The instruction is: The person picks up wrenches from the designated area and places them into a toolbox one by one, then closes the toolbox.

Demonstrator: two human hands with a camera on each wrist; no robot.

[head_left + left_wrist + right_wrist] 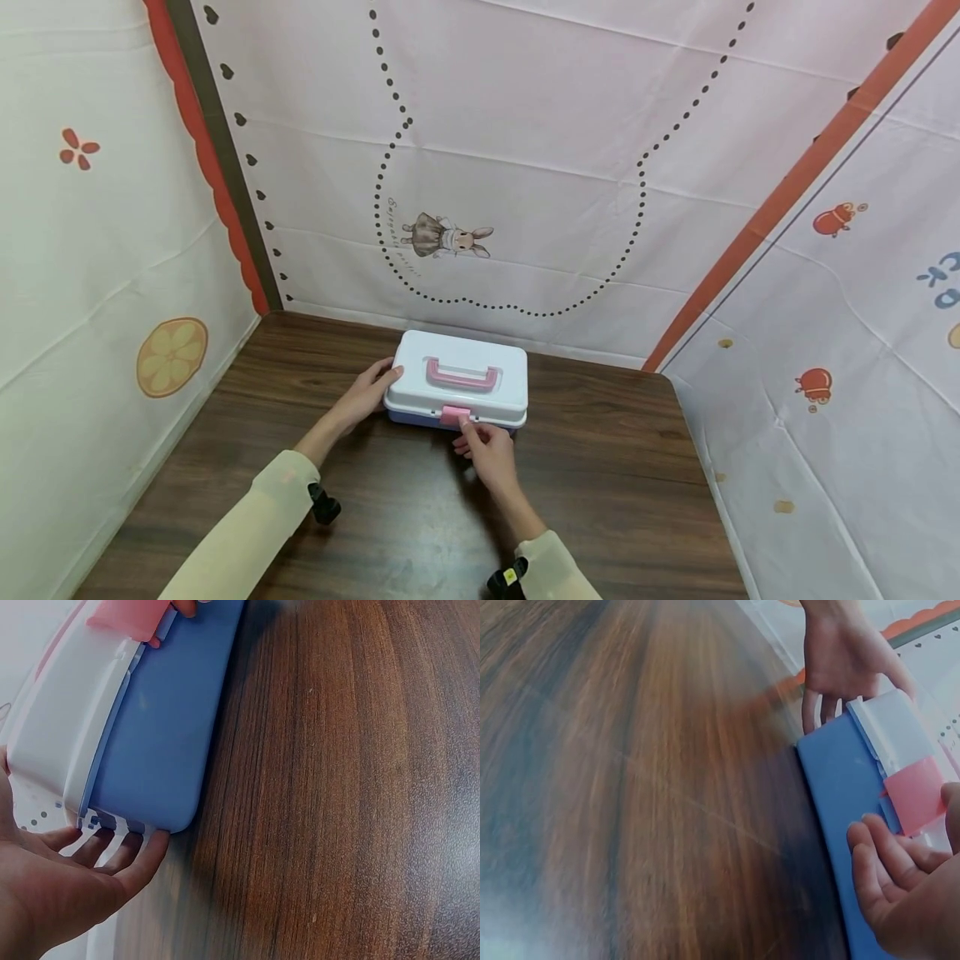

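A storage box [408,350] with a white lid, blue base and pink handle [461,381] stands on the table with its lid down. At its left end is my left hand [367,392], the thumb over the lid's corner. Its fairly straight fingers [146,862] rest against the end wall in the left wrist view. My right hand [491,458] is at the front, pinching the pink latch [454,414] by its right edge. In the right wrist view, that hand's other fingers [866,877] are bent in front of the blue base [836,776].
The box sits near the back edge of the dark wooden table [600,467]. Printed cloth [525,208] hangs behind it, with more cloth walls at the left and right. Each wrist wears a black device [324,504].
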